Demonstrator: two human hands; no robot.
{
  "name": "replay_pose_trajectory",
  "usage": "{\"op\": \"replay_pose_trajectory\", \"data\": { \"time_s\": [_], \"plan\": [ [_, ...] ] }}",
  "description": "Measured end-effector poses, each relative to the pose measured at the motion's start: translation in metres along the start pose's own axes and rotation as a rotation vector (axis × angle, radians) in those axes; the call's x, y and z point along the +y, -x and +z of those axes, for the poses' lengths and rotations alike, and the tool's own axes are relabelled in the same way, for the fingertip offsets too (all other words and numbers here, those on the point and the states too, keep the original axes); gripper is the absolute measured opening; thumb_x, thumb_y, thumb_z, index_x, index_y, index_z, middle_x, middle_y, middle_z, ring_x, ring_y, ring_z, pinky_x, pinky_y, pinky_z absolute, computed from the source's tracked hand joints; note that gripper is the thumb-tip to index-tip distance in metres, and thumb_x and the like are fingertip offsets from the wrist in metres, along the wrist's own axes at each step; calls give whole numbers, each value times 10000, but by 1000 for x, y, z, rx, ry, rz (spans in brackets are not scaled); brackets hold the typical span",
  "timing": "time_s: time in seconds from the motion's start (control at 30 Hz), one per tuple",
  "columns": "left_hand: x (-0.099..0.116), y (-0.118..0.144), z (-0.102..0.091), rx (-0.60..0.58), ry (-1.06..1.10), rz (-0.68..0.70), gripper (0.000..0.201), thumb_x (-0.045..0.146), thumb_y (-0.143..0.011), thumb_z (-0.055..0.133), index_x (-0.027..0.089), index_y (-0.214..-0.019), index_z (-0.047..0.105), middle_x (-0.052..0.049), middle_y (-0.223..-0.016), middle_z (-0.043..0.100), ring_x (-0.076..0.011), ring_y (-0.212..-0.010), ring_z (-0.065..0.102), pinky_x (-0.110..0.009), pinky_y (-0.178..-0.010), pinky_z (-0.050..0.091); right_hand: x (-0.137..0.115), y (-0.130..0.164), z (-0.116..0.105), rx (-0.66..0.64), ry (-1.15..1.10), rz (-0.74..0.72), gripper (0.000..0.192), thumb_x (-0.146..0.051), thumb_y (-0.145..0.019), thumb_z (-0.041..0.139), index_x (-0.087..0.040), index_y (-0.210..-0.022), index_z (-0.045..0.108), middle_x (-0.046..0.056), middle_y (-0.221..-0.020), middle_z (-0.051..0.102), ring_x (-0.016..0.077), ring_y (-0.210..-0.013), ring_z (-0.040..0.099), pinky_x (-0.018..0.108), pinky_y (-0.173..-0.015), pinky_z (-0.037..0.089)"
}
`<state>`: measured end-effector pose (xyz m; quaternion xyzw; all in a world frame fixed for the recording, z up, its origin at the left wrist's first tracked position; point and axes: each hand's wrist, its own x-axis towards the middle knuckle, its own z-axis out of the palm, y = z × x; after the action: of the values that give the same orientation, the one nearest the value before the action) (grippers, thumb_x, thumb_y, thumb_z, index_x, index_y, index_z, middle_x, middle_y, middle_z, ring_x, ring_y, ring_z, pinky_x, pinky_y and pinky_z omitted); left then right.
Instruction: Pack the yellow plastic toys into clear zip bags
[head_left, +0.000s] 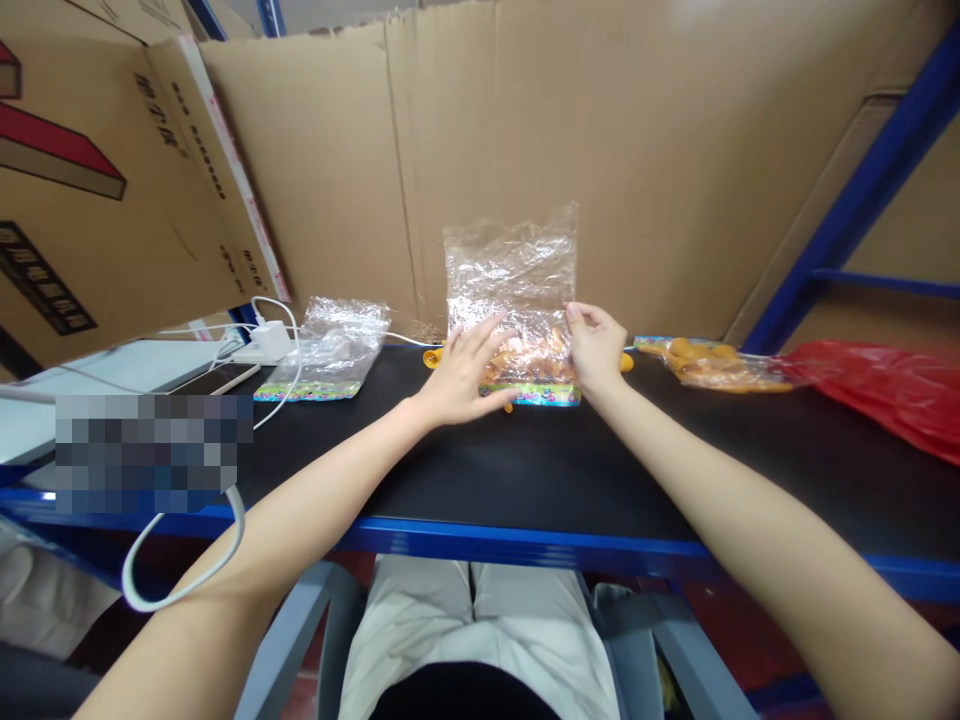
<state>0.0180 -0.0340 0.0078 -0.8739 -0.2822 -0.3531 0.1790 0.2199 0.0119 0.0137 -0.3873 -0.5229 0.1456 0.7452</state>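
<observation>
Bag (pixel 517 290) of orange pieces stands upright between both hands, colourful strip at its foot, long axis vertical. Left hand (pixel 459 375) lies flat against its left side, fingers spread. Right hand (pixel 596 350) pinches its right edge, fingers together. Both hands equally near.

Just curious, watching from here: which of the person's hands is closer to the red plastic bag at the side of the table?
Right. The right hand sits between the clear bag and the red plastic bag; the left hand lies beyond it.
</observation>
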Motion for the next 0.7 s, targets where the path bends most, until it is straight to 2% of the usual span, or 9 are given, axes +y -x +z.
{"op": "replay_pose_trajectory", "data": {
  "time_s": [0.1,0.2,0.33,0.5,0.6,0.7],
  "plan": [
    [14,1,7,-136,-75,59,615,430,-861,421,228,-1402,210,-111,-1470,208,-265,-1342,181,-479,-1070,90,-7,6,2,-5,-6,104,367,-500,-751,551,-162,-880,617,-23,-511,508,131,-437,497,277,-462,430],
    [16,3,12,-167,-136,73,571,329,-883,401,240,-1411,202,-90,-1479,187,-253,-1352,156,-489,-1070,64,-11,12,4,-46,-29,197,345,-492,-776,516,-178,-897,594,-65,-421,418,106,-328,394,246,-382,360],
    [14,5,14,-186,-181,85,615,314,-854,459,260,-1412,204,-74,-1488,155,-271,-1356,132,-523,-1062,41,-7,15,8,-59,-120,198,302,-473,-761,533,-184,-842,569,-55,-474,476,99,-383,444,226,-413,374],
    [14,4,12,-201,-227,63,661,61,-815,400,306,-1401,218,-25,-1483,182,-242,-1359,133,-540,-1061,44,-3,19,11,-70,-142,221,279,-442,-730,572,-180,-827,580,-27,-588,553,103,-522,532,229,-516,437],
    [11,3,7,-223,-247,71,708,-18,-781,368,313,-1392,237,-20,-1474,216,-223,-1358,147,-552,-1060,58,-7,22,11,-122,-171,298,316,-446,-726,573,-182,-900,585,-10,-633,577,110,-497,528,233,-454,428],
    [4,-1,-1,-272,-271,29,695,-16,-774,398,306,-1378,274,-47,-1464,243,-233,-1349,184,-574,-1049,93,-10,23,10,-210,-215,331,362,-457,-719,581,-190,-963,561,-8,-671,582,109,-470,536,235,-410,434]
  ]
}}
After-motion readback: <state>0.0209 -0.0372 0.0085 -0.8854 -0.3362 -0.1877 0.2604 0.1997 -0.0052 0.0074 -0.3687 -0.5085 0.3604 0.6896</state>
